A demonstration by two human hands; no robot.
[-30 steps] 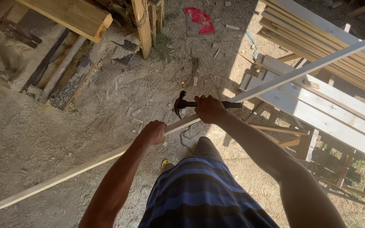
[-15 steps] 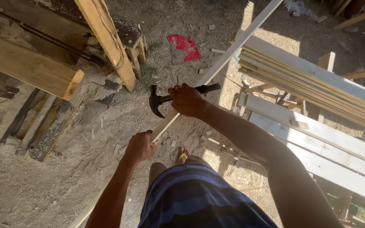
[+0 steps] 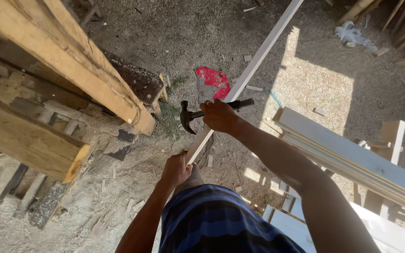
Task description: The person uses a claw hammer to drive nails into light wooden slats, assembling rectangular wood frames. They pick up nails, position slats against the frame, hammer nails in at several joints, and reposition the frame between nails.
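Hammer (image 3: 191, 116) clamped in right hand (image 3: 219, 115); left hand (image 3: 176, 169) closed around long white strip (image 3: 251, 71) above sawdust ground (image 3: 305, 79).

The hammer (image 3: 198, 115) is black; the long slat (image 3: 254, 65) is white; a scrap (image 3: 215, 80) on the ground is bright red; the shirt (image 3: 221, 225) bears blue and dark wavy stripes; the beams (image 3: 71, 61) are yellowish raw wood; the stacked boards (image 3: 352, 159) are pale grey-white.

white strip (image 3: 254, 65): far end cut off at top edge | hammer (image 3: 193, 115): handle middle hidden by right hand (image 3: 219, 115)
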